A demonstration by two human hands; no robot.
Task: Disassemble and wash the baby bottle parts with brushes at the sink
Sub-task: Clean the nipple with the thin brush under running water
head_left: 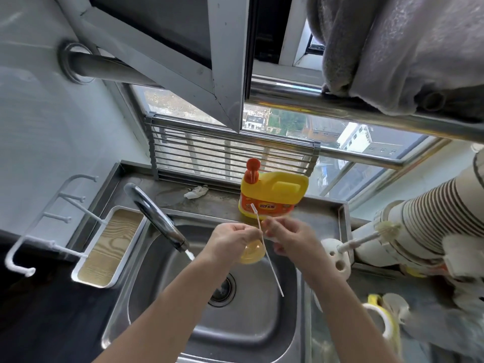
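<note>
Over the steel sink [146,260], my left hand [230,239] holds a translucent yellow bottle part [252,254]. My right hand [290,237] is curled close beside it and pinches something small and pale that I cannot make out. A thin white straw-like stick [272,268] runs between the two hands, slanting from near the detergent jug down toward the sink's right wall. Which hand holds the stick is unclear. Water runs from the chrome tap [159,221] just left of my left wrist.
A yellow detergent jug [272,195] with a red cap stands on the ledge behind the sink. A white tray [110,247] sits left of the basin. A white bottle brush [366,237] and its holder [337,258] stand at right, beside stacked paper cups [429,218].
</note>
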